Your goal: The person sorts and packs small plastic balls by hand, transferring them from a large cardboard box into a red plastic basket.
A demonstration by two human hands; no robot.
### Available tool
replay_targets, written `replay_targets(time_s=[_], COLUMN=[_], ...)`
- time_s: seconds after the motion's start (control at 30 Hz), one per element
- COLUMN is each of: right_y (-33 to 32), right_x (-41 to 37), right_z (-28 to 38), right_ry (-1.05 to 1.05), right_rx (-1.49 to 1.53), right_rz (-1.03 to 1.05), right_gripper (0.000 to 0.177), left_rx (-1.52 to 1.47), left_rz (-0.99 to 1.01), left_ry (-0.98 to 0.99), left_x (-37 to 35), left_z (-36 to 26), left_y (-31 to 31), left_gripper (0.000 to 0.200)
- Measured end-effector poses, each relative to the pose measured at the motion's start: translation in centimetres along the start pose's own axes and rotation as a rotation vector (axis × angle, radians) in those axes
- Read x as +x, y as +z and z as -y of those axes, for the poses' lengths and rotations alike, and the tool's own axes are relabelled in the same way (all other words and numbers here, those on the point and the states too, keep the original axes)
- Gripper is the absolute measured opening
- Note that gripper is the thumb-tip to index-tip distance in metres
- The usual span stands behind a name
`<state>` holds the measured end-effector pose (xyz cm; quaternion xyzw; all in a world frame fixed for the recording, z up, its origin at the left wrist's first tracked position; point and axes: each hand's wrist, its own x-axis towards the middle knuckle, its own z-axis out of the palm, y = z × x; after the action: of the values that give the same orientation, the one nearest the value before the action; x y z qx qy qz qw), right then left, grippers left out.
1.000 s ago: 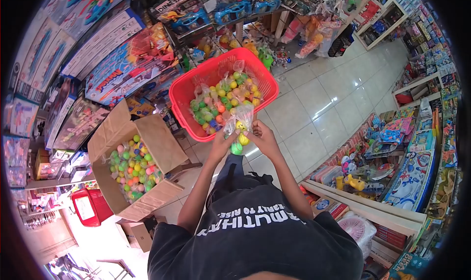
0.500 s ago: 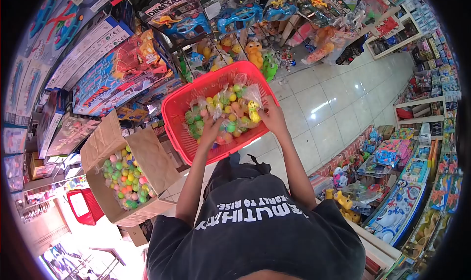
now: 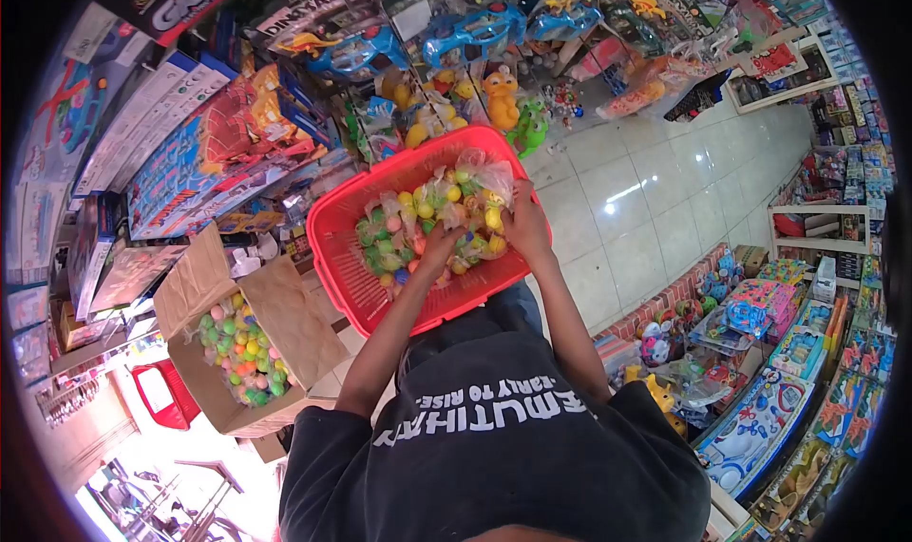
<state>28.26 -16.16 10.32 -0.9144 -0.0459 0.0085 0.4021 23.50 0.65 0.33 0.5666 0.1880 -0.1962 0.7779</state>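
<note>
A red plastic basket [image 3: 332, 281] in front of me holds bagged small colourful balls [image 3: 380, 233], in yellow, green, orange and pink. My left hand [image 3: 442, 249] reaches into the basket among the bags, its fingers partly hidden by them. At the basket's right side, my right hand [image 3: 524, 224] is closed on a clear plastic bag [image 3: 493, 211] with yellow balls in it. To the lower left, an open cardboard box [image 3: 285, 319] contains more of these balls.
Boxed toys [image 3: 218, 148] are stacked at the left, and packaged toys [image 3: 475, 34] hang above the basket. Tiled floor [image 3: 622, 200] lies to the right, beside low toy displays [image 3: 760, 423]. A smaller red basket [image 3: 161, 395] is at the lower left.
My left hand has moved right and slightly down within the basket. The view has shifted a little, and the bags lie somewhat differently. My right hand remains at the basket's right side.
</note>
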Motion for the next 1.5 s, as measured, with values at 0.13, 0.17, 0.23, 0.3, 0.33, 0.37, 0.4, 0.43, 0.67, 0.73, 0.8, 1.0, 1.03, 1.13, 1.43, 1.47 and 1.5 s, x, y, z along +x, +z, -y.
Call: replay_targets(time_s=[0.13, 0.17, 0.23, 0.3, 0.33, 0.37, 0.4, 0.43, 0.67, 0.73, 0.8, 1.0, 1.03, 1.13, 1.43, 1.47, 1.5], right_y=[0.2, 0.2, 0.9, 1.3, 1.2, 1.1, 1.1, 1.2, 1.7, 1.6, 1.6, 1.8, 1.9, 1.8, 5.9, 6.2, 6.4], right_x=[-0.5, -0.5, -0.8, -1.6, -1.7, -1.7, -1.7, -1.9, -1.7, -1.8, -1.7, -1.3, -1.1, 0.1, 2.8, 2.9, 3.0], right_z=[-0.9, -0.9, -2.1, -2.8, -2.7, -2.6, -2.7, -2.7, -3.6, -3.5, -3.3, -2.7, -2.8, -1.9, -3.9, -4.3, -4.6], right_ry=[0.068, 0.107, 0.077, 0.053, 0.079, 0.102, 0.1, 0.128, 0.158, 0.151, 0.138, 0.18, 0.107, 0.048, -0.072, -0.097, -0.099], right_rx=[-0.158, -0.188, -0.223, -0.26, -0.249, -0.238, -0.238, -0.256, -0.263, -0.245, -0.231, -0.325, -0.33, -0.306, -0.193, -0.233, -0.232], right_rz=[0.109, 0.19, 0.187, 0.184, 0.204, 0.222, 0.22, 0.241, 0.237, 0.23, 0.225, 0.241, 0.201, 0.196, 0.244, 0.247, 0.244], right_gripper=[0.041, 0.041, 0.041, 0.041, 0.041, 0.041, 0.041, 0.041, 0.042, 0.042, 0.042, 0.044, 0.042, 0.034, 0.033, 0.033, 0.033], left_rx=[0.016, 0.084, 0.155, 0.638, 0.638, 0.684, 0.728, 0.728, 0.813, 0.793, 0.83, 0.82, 0.819, 0.572, 0.327, 0.334, 0.341], left_rz=[-0.054, 0.029, 0.11, 0.105, 0.104, 0.045, -0.014, -0.013, 0.168, 0.22, 0.242, 0.365, 0.364, 0.317, 0.119, 0.101, 0.087], left_ry=[0.007, 0.06, 0.103, 0.21, 0.211, 0.305, 0.398, 0.4, 0.4, 0.411, 0.32, 0.228, 0.234, 0.246, 0.322, 0.271, 0.221], left_x=[0.6, 0.9, 1.7, 2.4, 2.2, 1.9, 1.6, 1.5, 1.6, 1.4, 1.1, 1.5, 1.5, 1.9, 2.8, 2.8, 3.0], left_z=[0.0, -0.1, 1.2, 2.3, 2.4, 2.6, 2.6, 2.4, 3.1, 2.6, 2.4, 2.1, 2.0, 2.3, -1.2, -1.3, -1.2], left_y=[1.9, 2.0, 1.4, 0.8, 1.0, 1.4, 1.7, 1.8, 0.7, 0.3, 0.2, 0.2, -0.1, -1.3, -0.4, -0.3, -0.3], left_gripper=[0.045, 0.046, 0.047, 0.048, 0.048, 0.048, 0.048, 0.048, 0.053, 0.055, 0.059, 0.057, 0.057, 0.051, 0.038, 0.036, 0.034])
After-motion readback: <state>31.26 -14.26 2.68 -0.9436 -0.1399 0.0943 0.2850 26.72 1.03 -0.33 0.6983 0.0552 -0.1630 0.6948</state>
